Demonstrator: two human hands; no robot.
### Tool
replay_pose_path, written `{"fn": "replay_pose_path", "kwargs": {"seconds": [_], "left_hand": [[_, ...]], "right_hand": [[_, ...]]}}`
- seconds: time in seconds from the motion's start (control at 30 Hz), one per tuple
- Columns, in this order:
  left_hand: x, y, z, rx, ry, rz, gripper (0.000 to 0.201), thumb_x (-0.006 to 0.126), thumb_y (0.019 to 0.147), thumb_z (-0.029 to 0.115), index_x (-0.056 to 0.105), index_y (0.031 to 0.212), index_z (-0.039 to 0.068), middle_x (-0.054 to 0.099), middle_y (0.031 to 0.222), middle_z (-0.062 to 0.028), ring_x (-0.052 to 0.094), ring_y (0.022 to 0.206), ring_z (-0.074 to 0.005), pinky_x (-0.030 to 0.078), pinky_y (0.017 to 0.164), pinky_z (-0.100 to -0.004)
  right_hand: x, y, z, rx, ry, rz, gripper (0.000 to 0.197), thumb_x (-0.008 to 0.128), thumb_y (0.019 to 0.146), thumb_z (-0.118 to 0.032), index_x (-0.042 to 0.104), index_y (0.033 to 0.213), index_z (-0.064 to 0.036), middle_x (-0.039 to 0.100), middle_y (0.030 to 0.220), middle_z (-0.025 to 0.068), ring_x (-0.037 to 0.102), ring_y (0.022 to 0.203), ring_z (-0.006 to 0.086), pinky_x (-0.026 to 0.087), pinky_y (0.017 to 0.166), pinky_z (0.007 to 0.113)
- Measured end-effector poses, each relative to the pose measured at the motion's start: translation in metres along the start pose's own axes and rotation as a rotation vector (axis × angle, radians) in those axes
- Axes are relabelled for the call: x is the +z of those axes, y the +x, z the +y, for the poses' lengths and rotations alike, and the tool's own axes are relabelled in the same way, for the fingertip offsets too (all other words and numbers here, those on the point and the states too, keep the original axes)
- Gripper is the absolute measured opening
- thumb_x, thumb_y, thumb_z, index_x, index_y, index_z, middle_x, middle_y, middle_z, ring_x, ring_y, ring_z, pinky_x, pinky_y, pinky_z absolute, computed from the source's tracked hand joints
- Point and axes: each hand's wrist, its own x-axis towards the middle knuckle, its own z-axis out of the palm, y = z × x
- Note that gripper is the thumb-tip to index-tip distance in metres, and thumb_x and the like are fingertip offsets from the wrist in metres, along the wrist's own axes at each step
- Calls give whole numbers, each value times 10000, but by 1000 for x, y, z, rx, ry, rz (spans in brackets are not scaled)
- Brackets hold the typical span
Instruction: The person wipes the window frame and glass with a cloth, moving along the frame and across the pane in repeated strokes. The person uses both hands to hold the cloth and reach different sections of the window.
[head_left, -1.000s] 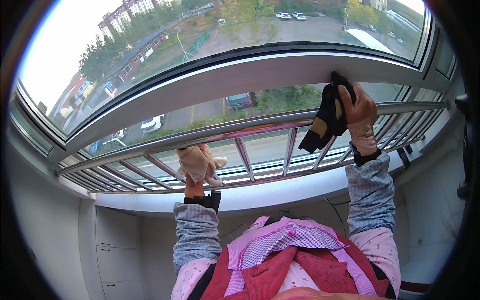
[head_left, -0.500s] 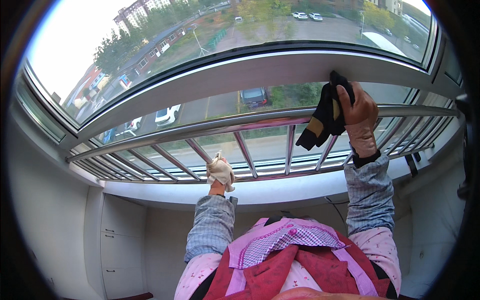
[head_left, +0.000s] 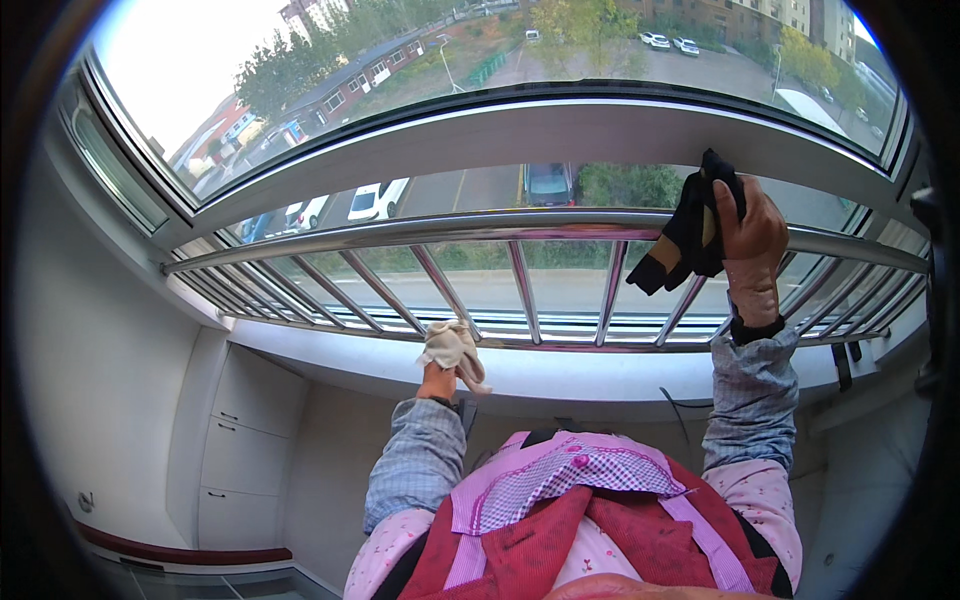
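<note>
My right hand (head_left: pixel 757 225) is closed round a black sock (head_left: pixel 690 235) with tan patches, its loose end hanging to the left. The sock's upper end overlaps the grey window frame (head_left: pixel 480 135); whether it presses on it I cannot tell. Just below runs a steel railing (head_left: pixel 400 232), whose top rail passes behind the sock. Lower and to the left, my left hand (head_left: pixel 438 382) grips a crumpled cream cloth (head_left: pixel 450 345) in front of the railing's bottom rail. Most of its fingers are hidden by the cloth.
Slanted steel bars (head_left: pixel 525 290) stand between me and the lower glass. A white sill (head_left: pixel 560 372) runs beneath them. White cabinets (head_left: pixel 240 455) stand at the lower left. Parked cars (head_left: pixel 378 200) and a road lie far below outside.
The view has turned a little left, so railing and window appear farther right. My left hand has shifted slightly left along the railing. Both hands keep hold of their cloths.
</note>
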Motion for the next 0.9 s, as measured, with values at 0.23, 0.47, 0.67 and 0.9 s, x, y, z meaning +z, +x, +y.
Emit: {"fn": "replay_pose_path", "kwargs": {"seconds": [0.23, 0.47, 0.67, 0.9], "left_hand": [[-89, -5, 32, 608, 1163, 249, 467, 578, 967, 245, 453, 1384, 79, 596, 1249, -195, 631, 1011, -296, 511, 830, -362], [-123, 114, 92, 555, 857, 216, 578, 596, 937, 359, 422, 1413, 81, 520, 1339, -156, 512, 1169, -286, 387, 980, -373], [-104, 196, 86, 722, 1213, 151, 681, 612, 912, 457, 396, 1438, 83, 455, 1417, -123, 410, 1305, -278, 281, 1108, -382], [-107, 179, 45, 742, 1275, -221, 696, 653, 832, 545, 428, 1335, 119, 398, 1365, -70, 319, 1341, -281, 230, 1153, -422]], "right_hand": [[3, 2, -2, 89, -89, -36, 394, 562, 965, -489, 647, 964, -104, 680, 779, 151, 676, 735, 374, 537, 628, 425], [12, 0, 12, 117, -139, -38, 473, 510, 960, -568, 645, 970, -115, 678, 803, 178, 659, 792, 427, 525, 633, 463], [5, 12, 0, 193, -18, -140, 447, 545, 961, -528, 645, 1004, -95, 680, 845, 180, 659, 818, 425, 520, 668, 442], [9, 24, -115, -39, 278, -300, 338, 661, 935, -378, 636, 992, -45, 655, 799, 153, 678, 739, 289, 514, 652, 356]]}}
